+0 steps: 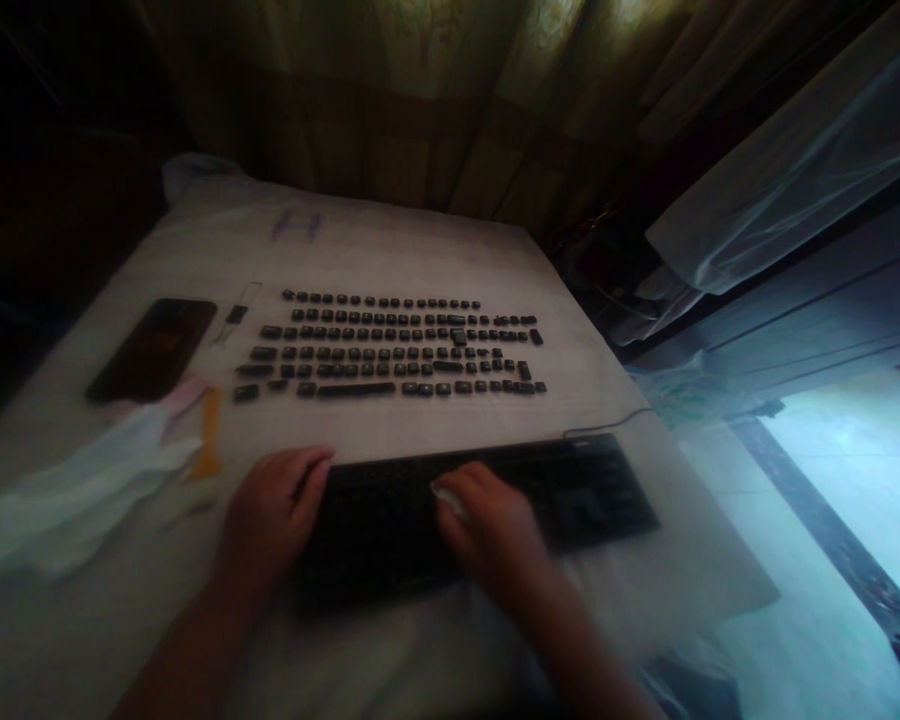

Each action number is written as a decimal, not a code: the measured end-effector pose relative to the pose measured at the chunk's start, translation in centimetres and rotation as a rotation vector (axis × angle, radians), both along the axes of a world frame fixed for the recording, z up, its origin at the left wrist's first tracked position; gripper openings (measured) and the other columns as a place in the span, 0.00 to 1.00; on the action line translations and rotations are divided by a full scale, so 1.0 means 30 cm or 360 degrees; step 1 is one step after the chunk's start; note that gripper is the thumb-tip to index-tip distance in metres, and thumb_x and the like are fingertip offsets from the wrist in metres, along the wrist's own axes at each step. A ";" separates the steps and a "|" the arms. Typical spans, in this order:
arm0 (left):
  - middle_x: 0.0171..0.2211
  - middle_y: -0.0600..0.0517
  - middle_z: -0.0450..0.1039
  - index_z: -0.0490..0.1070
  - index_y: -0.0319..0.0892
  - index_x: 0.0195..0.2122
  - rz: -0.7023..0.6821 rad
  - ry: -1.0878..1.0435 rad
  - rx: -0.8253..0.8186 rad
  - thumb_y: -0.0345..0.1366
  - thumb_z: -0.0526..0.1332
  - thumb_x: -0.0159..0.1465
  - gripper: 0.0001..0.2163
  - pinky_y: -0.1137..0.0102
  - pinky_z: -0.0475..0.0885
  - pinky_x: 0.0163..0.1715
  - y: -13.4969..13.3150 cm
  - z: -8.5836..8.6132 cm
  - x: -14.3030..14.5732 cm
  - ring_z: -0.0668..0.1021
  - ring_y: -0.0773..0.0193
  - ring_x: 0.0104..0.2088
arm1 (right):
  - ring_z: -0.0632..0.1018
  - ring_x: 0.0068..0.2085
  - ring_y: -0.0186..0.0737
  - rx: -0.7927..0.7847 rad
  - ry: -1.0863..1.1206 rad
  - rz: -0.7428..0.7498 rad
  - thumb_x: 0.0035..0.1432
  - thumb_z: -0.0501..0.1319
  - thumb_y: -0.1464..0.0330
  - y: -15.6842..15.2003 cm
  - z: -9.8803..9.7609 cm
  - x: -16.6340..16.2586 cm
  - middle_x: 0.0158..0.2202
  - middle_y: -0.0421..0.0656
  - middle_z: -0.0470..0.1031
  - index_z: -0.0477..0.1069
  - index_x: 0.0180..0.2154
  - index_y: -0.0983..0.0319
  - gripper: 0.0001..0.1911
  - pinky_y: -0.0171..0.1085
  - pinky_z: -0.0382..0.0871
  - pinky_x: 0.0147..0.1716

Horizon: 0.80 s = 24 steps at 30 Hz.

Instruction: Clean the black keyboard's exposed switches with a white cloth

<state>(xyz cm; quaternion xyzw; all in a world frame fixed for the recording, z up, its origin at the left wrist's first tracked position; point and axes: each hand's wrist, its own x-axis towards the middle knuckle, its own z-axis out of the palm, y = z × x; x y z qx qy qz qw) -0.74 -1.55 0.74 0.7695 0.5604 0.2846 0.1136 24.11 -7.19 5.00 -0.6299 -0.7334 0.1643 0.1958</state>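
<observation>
A black keyboard body (570, 490) with its keycaps taken off lies near the front of the white-covered table (390, 250). My left hand (270, 510) rests on the keyboard's left end, fingers curled around its edge. My right hand (487, 520) sits on the middle of the keyboard, fingers closed on a small white thing (447, 497) that I cannot make out. Behind the keyboard, several rows of loose black keycaps (390, 345) are laid out in keyboard order.
A dark phone (154, 348) lies at the left, with a small clear tool (234, 314) beside it. A white cloth or wipe (75, 485) and an orange tool (208, 435) lie at the front left. The keyboard's cable (607, 420) runs right. The table edge drops off at right.
</observation>
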 end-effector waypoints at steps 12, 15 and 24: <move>0.36 0.46 0.80 0.75 0.42 0.40 -0.0024 0.0031 0.0019 0.45 0.48 0.70 0.18 0.59 0.75 0.43 -0.001 -0.007 0.004 0.79 0.54 0.39 | 0.78 0.36 0.42 -0.0357 -0.0303 -0.0007 0.57 0.59 0.75 0.022 0.037 -0.036 0.37 0.46 0.76 0.78 0.38 0.63 0.10 0.38 0.70 0.37; 0.37 0.47 0.80 0.75 0.43 0.41 -0.0012 0.0033 0.0028 0.45 0.48 0.70 0.18 0.59 0.75 0.43 -0.003 -0.009 0.004 0.79 0.54 0.39 | 0.78 0.36 0.41 -0.0370 -0.0302 -0.0002 0.57 0.59 0.75 0.021 0.035 -0.039 0.37 0.46 0.76 0.77 0.37 0.63 0.09 0.37 0.69 0.36; 0.37 0.47 0.80 0.75 0.44 0.40 -0.0010 0.0021 -0.0011 0.46 0.49 0.69 0.17 0.59 0.75 0.43 -0.001 0.000 0.006 0.79 0.54 0.39 | 0.77 0.35 0.40 -0.0220 -0.0311 0.0210 0.57 0.59 0.76 0.016 0.009 -0.020 0.37 0.45 0.75 0.76 0.37 0.61 0.08 0.36 0.69 0.35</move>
